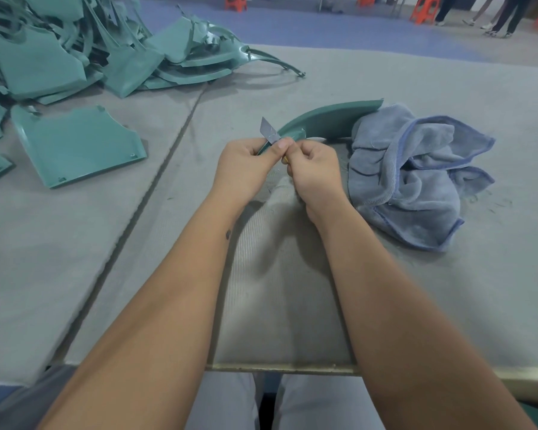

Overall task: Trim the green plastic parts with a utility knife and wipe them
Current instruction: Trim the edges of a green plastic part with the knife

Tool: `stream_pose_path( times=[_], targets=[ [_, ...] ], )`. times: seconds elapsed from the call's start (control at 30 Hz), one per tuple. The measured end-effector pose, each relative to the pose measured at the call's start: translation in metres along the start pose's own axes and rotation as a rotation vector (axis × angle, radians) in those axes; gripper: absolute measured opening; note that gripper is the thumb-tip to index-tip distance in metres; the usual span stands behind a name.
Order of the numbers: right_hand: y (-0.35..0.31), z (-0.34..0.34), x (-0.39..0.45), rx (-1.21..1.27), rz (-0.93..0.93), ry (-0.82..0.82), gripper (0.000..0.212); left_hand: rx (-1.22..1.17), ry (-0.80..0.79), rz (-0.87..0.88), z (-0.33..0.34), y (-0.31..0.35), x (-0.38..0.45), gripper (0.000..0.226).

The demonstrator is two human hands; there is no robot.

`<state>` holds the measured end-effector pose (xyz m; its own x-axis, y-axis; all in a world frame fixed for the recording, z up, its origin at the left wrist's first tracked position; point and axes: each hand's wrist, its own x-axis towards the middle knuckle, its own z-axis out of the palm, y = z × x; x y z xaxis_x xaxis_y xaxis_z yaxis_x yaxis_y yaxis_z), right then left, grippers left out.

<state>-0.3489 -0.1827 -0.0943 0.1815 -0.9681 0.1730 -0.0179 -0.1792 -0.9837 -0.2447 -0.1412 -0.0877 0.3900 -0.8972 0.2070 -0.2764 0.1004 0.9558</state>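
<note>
Left hand (pixel 246 164) grips a curved green part (pixel 330 119), right hand (pixel 316 169) the utility knife (pixel 271 131); light, stiff plastic, best held near the cut, cloth (pixel 416 178) at three o'clock.

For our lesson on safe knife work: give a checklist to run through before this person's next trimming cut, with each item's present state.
1. Left hand grips the curved green plastic part: ok.
2. Right hand grips the utility knife with the grey blade: ok.
3. Blade tip points away from the body: ok.
4. Left thumb clear of the blade: not ok, it lies beside it.
5. Crumpled blue cloth within reach for wiping: ok.
6. Blade sharpness: cannot tell.
</note>
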Motion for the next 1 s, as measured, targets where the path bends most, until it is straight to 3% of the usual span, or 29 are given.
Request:
stream_pose_path(
  times=[0.13, 0.3, 0.57, 0.77, 0.9, 1.0],
  targets=[
    [0.000, 0.001, -0.001, 0.034, -0.022, 0.029, 0.044, 0.158, 0.072, 0.094, 0.000, -0.002, 0.001, 0.039],
    [0.000, 0.002, -0.002, 0.043, -0.010, 0.082, 0.044, 0.323, 0.147, 0.063, 0.002, -0.001, -0.001, 0.064],
    [-0.001, 0.001, -0.005, 0.049, -0.031, 0.116, 0.042, 0.464, 0.208, 0.088, 0.005, 0.003, -0.006, 0.067],
    [-0.003, -0.002, -0.003, 0.017, -0.043, 0.043, 0.045, 0.533, 0.230, 0.188, 0.000, 0.003, -0.007, 0.050],
    [-0.006, -0.004, -0.002, 0.137, -0.023, -0.142, 0.033, 0.546, 0.224, 0.281, -0.009, 0.005, -0.005, 0.033],
    [-0.002, -0.003, -0.005, 0.109, -0.040, -0.269, 0.041, 0.414, 0.124, 0.244, -0.011, 0.008, -0.005, 0.022]
  ],
)
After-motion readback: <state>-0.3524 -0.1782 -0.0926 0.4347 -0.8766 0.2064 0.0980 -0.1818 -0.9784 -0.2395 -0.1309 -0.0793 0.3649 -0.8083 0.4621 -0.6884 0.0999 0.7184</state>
